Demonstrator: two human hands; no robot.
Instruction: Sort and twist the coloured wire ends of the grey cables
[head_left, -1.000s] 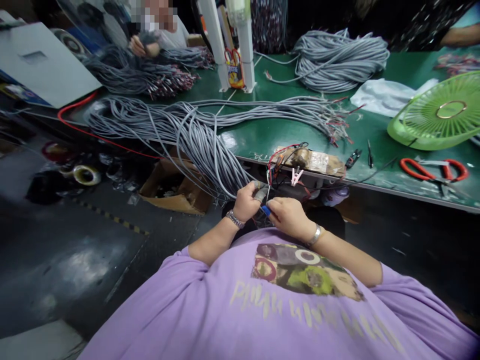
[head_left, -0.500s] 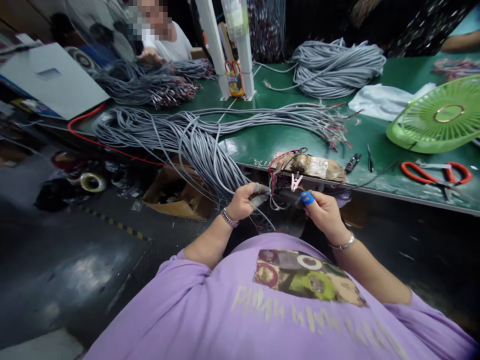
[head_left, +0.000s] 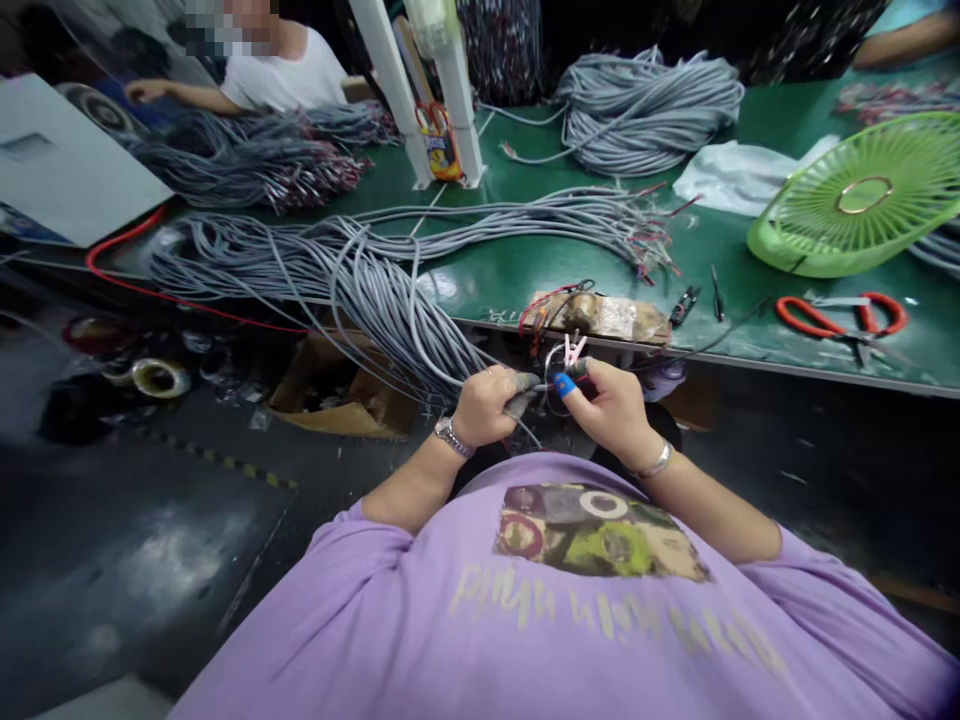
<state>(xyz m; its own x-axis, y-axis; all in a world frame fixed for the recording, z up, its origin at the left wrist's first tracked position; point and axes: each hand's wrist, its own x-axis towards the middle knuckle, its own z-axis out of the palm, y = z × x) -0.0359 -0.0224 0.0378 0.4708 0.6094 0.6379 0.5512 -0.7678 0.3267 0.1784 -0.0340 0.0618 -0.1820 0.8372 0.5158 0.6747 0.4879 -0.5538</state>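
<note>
My left hand (head_left: pixel 491 405), with grey coverings on its fingertips, pinches the end of a grey cable (head_left: pixel 534 386). Close beside it, my right hand (head_left: pixel 604 400) has its thumb, in a blue cover, pressed against a finger at the thin loose wires (head_left: pixel 553 360) spreading from that cable end. Exactly which wires it grips is hidden. Just beyond the fingers is a pink clip (head_left: pixel 574 348) at the table edge, by a wooden block (head_left: pixel 619 318) with clear tape and wires on it. A thick bundle of grey cables (head_left: pixel 405 320) hangs over the edge towards my left hand.
On the green table (head_left: pixel 720 235) lie red-handled pliers (head_left: pixel 840 318), small black snips (head_left: pixel 684 306), a green fan (head_left: pixel 862 195) and a cable coil (head_left: pixel 649 110). A white post (head_left: pixel 457 110) stands behind. Below is a cardboard box (head_left: pixel 341 395). Across the table sits a person (head_left: pixel 281 65).
My right hand has moved left, close to my left hand, and is now at the wires of the cable end. The view has shifted slightly. The person opposite has stretched out an arm.
</note>
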